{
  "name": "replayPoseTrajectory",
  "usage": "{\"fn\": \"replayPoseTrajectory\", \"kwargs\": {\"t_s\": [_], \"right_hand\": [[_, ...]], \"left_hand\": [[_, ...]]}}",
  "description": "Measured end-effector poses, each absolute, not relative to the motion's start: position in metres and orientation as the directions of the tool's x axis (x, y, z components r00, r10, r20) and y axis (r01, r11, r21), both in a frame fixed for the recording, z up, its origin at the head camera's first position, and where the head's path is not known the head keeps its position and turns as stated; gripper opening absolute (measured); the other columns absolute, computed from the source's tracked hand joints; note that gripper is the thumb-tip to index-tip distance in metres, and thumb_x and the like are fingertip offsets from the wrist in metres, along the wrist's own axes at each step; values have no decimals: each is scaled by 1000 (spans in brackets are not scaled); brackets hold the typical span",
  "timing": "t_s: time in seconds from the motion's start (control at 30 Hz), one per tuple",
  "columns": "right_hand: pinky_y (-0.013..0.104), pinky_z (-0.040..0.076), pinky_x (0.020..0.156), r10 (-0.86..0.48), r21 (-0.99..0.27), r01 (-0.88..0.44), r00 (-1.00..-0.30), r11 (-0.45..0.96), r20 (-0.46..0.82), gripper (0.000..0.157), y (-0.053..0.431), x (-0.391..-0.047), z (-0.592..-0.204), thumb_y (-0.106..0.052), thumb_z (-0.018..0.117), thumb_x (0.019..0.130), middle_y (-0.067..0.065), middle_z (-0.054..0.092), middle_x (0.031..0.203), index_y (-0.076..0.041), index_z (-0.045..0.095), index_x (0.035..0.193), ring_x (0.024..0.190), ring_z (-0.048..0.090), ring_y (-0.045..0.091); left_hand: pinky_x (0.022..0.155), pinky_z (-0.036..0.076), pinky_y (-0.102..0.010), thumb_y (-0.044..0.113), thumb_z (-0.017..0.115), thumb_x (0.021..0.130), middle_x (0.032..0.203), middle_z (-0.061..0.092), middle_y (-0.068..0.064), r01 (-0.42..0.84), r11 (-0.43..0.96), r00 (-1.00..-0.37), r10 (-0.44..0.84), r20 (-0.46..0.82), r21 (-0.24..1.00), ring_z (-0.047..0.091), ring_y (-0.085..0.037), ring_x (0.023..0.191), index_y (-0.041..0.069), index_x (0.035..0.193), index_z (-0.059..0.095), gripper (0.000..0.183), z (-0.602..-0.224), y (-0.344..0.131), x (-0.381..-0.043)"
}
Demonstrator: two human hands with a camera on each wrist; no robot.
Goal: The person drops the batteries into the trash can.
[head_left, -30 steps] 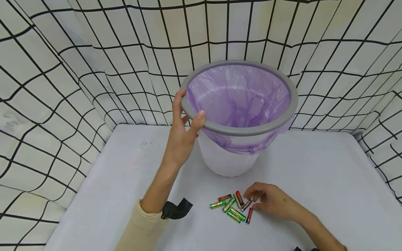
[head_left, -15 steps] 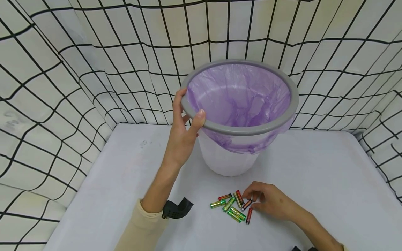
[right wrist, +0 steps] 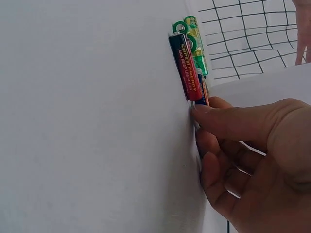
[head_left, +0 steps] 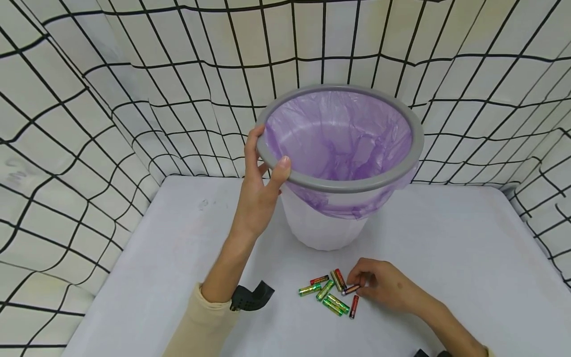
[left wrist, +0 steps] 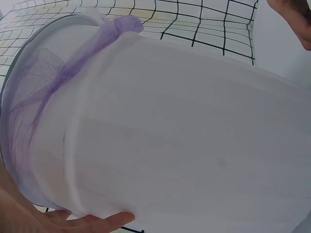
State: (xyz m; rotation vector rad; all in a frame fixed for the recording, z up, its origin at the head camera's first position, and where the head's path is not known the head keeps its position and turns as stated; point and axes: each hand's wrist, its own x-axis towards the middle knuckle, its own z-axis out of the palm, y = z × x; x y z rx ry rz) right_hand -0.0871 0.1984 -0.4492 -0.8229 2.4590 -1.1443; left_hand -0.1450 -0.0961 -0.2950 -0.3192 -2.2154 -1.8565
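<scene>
My left hand [head_left: 258, 198] grips the left side of the grey rim of a white trash can [head_left: 327, 233], thumb over the rim and fingers outside. A purple trash bag [head_left: 339, 134] lines the can and folds over its edge. On the table by the can's foot, my right hand [head_left: 390, 287] pinches one end of a copper-and-dark AAA battery [head_left: 350, 290] between thumb and forefinger. A red battery [head_left: 354, 307] lies just in front of it; in the right wrist view this red battery [right wrist: 187, 68] partly hides the pinched one.
Several green batteries [head_left: 332, 303] lie in a loose cluster left of my right hand, with a red-and-black battery [head_left: 319, 280] and a red one [head_left: 340, 277] behind. The white table [head_left: 192, 233] is bounded by black-gridded white walls [head_left: 178, 99].
The copper-and-dark battery has turned to lie flatter across, its right end now between my right thumb and forefinger. The nearby batteries shifted slightly. My left hand stays on the rim.
</scene>
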Motion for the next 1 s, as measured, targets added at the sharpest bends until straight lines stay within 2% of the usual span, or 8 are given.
{"fn": "replayPoseTrajectory", "kwargs": {"t_s": [0.37, 0.6, 1.0], "right_hand": [[22, 54, 80, -650, -787, -399, -760, 471, -3, 27, 203, -89, -447, -2, 77, 89, -10, 68, 100, -25, 75, 103, 88, 61, 2], [23, 57, 85, -624, -805, -347, -781, 482, -37, 24, 207, -90, -443, -8, 76, 92, -11, 68, 102, -28, 75, 106, 93, 64, 2], [24, 58, 86, -582, -813, -327, -813, 482, -19, 22, 214, -95, -432, -9, 75, 94, -7, 69, 105, -25, 75, 109, 94, 65, 4]], "left_hand": [[77, 55, -46, 64, 56, 91, 156, 39, 4, 343, 167, -939, 33, 342, 924, 57, -27, 128, 50, 158, 19, 78, -295, -96, -145], [76, 55, -46, 63, 55, 92, 156, 39, 5, 344, 173, -939, 28, 344, 923, 56, -27, 128, 50, 158, 19, 77, -297, -96, -145], [76, 55, -46, 64, 55, 91, 157, 38, 5, 349, 173, -937, 24, 350, 921, 56, -26, 127, 48, 159, 19, 78, -298, -96, -144]]}}
